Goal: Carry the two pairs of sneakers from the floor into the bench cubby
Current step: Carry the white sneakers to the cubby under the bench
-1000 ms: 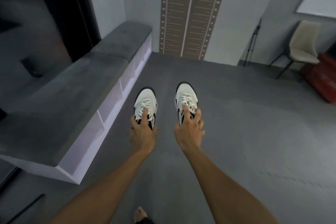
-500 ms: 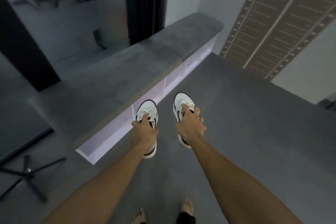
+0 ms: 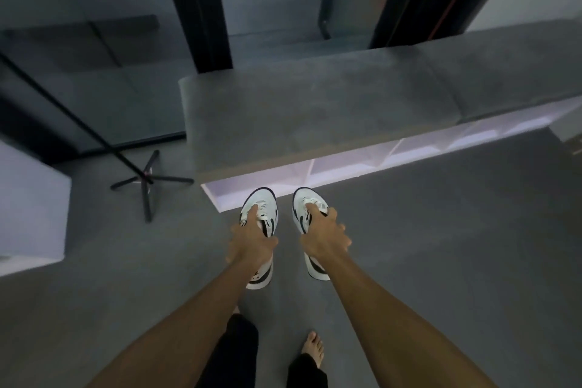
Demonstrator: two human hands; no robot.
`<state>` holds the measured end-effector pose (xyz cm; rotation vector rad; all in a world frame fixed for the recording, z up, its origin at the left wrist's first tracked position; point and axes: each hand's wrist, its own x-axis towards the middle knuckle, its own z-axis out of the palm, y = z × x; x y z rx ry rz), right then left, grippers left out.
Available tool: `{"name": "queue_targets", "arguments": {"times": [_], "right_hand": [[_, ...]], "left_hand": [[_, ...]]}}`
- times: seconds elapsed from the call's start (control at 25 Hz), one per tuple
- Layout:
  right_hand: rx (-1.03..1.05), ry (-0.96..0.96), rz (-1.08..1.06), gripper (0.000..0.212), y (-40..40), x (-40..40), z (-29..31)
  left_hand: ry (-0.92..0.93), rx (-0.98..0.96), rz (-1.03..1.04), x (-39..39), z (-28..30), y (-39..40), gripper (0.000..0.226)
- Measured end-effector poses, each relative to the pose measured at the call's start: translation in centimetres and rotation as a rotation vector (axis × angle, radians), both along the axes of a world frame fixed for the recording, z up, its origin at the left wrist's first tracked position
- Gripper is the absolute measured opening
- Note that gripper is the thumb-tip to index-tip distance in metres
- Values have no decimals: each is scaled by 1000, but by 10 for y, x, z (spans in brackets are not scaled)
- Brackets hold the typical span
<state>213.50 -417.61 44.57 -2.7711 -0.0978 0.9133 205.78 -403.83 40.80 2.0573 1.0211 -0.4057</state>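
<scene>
Your left hand point(image 3: 252, 241) grips one sneaker point(image 3: 260, 217) from above, fingers curled into the collar and over the laces. Your right hand point(image 3: 324, 238) grips the second sneaker point(image 3: 304, 208) the same way, forefinger laid along the tongue, the other fingers wrapped around the side. Each hand is closed on its shoe, not spread.

Sneakers: white uppers, black trim at the toe rim and side panels, white laces, thick white sole with a black band at the heel. Surface reads as smooth leather or synthetic; rounded toes. Both are held toe-forward, side by side, apart from each other, above the floor point(image 3: 441, 230), with their toes just in front of the bench point(image 3: 315, 110).

Bench: long, low box. The top is a grey padded cushion with a fuzzy, suede-like nap and a seam between two sections. Below it a row of open cubby point(image 3: 261, 179) compartments, white flat panels with thin upright dividers, brightly lit. The sneakers hang in front of the leftmost opening.

Floor is matte grey, finely textured. A black tripod stand point(image 3: 148, 179) sits left of the bench. Your bare foot point(image 3: 313, 348) shows below.
</scene>
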Motion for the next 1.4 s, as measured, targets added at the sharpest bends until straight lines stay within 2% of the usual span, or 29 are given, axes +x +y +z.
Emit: {"name": "queue_targets", "arguments": {"times": [0.24, 0.44, 0.72, 0.88, 1.04, 1.24, 1.4], "right_hand": [[13, 65, 75, 70, 54, 41, -60], [9, 66, 148, 69, 96, 87, -149], [47, -4, 310, 64, 153, 146, -348], [139, -63, 314, 66, 184, 168, -476], [209, -190, 274, 70, 225, 191, -572], [301, -265, 257, 79, 279, 220, -636], [378, -313, 259, 68, 315, 237, -655]], "left_hand": [[50, -44, 111, 30, -66, 45, 107], [108, 4, 210, 76, -143, 74, 85], [48, 72, 356, 137, -344, 105, 81], [-10, 146, 379, 160, -467, 127, 75], [-127, 220, 409, 186, -568, 172, 78], [-252, 307, 432, 229, -622, 236, 84], [-325, 304, 458, 265, -630, 272, 92]]}}
